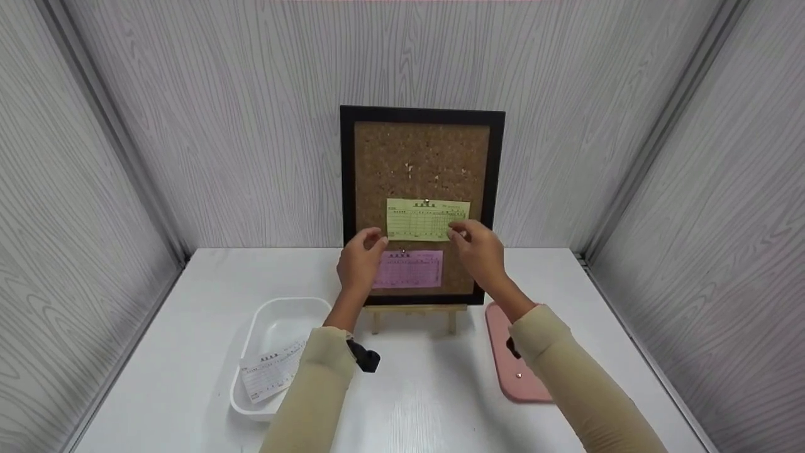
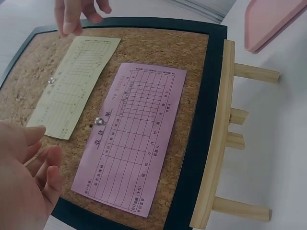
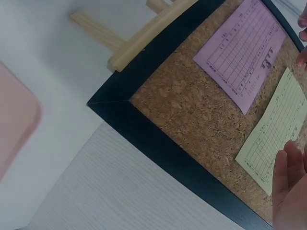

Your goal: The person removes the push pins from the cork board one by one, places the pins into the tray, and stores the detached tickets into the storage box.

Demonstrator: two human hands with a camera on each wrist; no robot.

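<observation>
Already pinned: yellow slip (image 1: 427,219) and pink slip (image 1: 409,268) on corkboard (image 1: 371,182). Left hand (image 1: 360,259) and right hand (image 1: 479,250) flanked yellow slip, fingers loose, gripping nothing. White slip (image 1: 272,370) remained in tray (image 1: 264,318).

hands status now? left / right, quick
Left hand: open, fingers loosely curled at the left edge of the yellow slip, holding nothing.
Right hand: fingertips at the slip's right edge; grip cannot be told.
</observation>
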